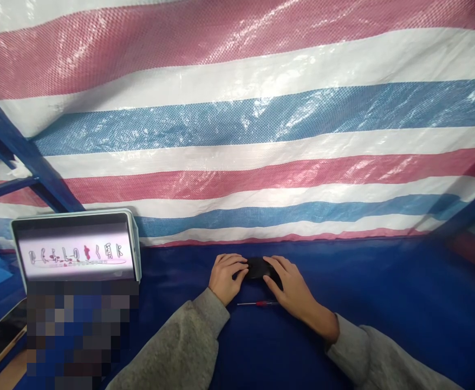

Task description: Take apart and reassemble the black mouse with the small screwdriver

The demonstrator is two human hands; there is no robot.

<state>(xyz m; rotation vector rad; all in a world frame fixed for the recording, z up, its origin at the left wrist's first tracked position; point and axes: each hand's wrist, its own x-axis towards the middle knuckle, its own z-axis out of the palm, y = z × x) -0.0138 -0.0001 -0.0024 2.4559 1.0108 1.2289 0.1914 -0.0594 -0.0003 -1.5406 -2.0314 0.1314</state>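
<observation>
A dark, flat, rounded rectangular object (257, 268) lies across the blue surface between my hands; I cannot make out its exact kind. My left hand (228, 275) grips its left end, fingers curled over the top and thumb at the near side. At the right end, my right hand (288, 284) holds it the same way, fingers on the far edge and thumb on the near one. Just below the object lies a small screwdriver (260, 304) with a red handle and thin metal shaft pointing left. Its right end is close to my right hand, and neither hand touches it visibly.
A tablet (77, 249) in a pale case stands at the left, its screen lit. A phone-like dark slab (1, 330) is at the lower left beside a blurred-out patch. Striped plastic sheeting (261, 119) hangs behind the blue surface (383, 303), with blue metal frame bars (26, 157) at left.
</observation>
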